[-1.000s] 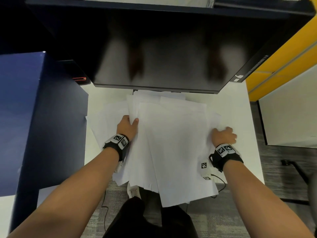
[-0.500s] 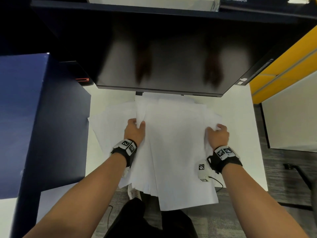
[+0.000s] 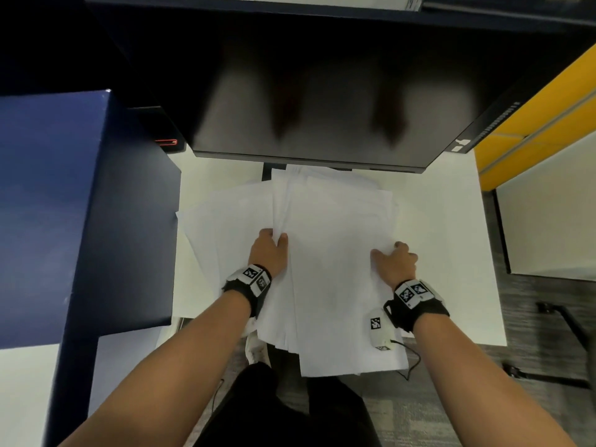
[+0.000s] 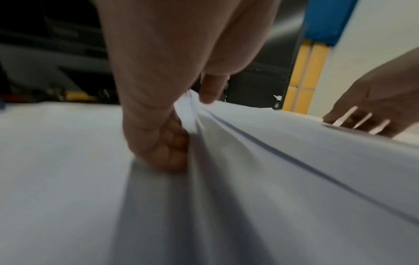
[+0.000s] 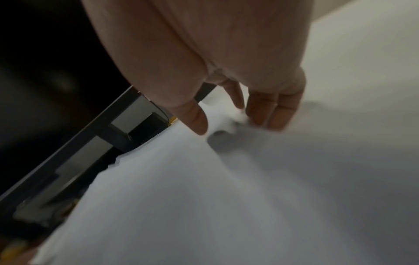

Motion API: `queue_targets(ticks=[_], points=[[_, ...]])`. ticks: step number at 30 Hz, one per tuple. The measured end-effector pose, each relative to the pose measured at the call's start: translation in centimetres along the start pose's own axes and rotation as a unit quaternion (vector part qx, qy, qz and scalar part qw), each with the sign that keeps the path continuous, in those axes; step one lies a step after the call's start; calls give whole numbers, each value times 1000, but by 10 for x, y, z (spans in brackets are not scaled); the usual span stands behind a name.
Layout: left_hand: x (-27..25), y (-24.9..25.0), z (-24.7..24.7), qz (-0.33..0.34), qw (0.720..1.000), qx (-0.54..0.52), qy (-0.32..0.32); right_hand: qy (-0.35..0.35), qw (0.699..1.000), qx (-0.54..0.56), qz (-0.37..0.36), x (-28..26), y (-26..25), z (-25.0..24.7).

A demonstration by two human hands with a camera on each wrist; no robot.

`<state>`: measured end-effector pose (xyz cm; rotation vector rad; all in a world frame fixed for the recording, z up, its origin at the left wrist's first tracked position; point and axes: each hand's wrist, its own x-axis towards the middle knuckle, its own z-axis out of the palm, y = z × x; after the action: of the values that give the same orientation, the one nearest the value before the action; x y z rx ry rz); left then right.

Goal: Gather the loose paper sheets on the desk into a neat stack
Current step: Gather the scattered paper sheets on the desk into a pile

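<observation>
Nearest, the paper sheets (image 3: pixel 335 269) hang past the front edge of the white bench (image 3: pixel 451 221), their lower corners fanned out unevenly over the person's dark-clad lap. The pile runs back across the middle of the bench to just under the monitor (image 3: pixel 322 91), and looser sheets spread out flat to its left.

The left hand (image 3: pixel 269 251) holds the left edge of the main pile. In the left wrist view its fingers (image 4: pixel 167 152) are curled under the raised sheet edges and the thumb presses down from above, so the edge is pinched and lifted off the sheets lying beneath. The right hand (image 3: pixel 395 261) sits at the right edge of the pile, thumb on top of the paper. In the right wrist view its fingers (image 5: pixel 272 109) reach down, lightly bent, and their tips meet the sheet edge, which puckers there; the blur keeps me from telling whether they truly grip it or only press.

Each wrist carries a black band with printed marker tags (image 3: pixel 254 279). Left of the bench stands a dark blue partition (image 3: pixel 64 204). Farther back, the monitor's dark screen reflects both arms, and a yellow panel (image 3: pixel 541 124) shows at the far right.
</observation>
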<state>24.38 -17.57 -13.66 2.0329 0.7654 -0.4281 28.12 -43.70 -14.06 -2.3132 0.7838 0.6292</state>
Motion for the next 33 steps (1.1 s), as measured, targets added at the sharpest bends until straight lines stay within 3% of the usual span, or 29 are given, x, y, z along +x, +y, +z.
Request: queue_targets(ticks=[4,7,12,14,17,20,23,26,33], points=[[-18,-36,-23,-42,981,171,-77,-51,992,-109,-26,-15,38,-12],[-34,-44,-11,-68,953,251,-157,-61,977,-202,-34,-33,48,2],[-44,-50,10,8,922,348,-169,-92,944,-303,-90,-56,33,9],[-49,-48,7,25,923,353,-149,-97,944,-305,-86,-58,31,3],[-47,-48,-15,-2,958,274,-87,-106,960,-256,-44,-49,35,-10],[-22,-52,-52,-48,978,200,30,-85,982,-169,-5,-26,40,-30],[3,-49,-79,-110,976,135,128,-44,994,-97,-16,7,40,-47],[25,-42,-88,-152,980,83,100,-11,1000,-12,-24,39,32,-48],[33,-9,-56,-64,991,110,33,-22,996,-9,-91,24,-29,-3]])
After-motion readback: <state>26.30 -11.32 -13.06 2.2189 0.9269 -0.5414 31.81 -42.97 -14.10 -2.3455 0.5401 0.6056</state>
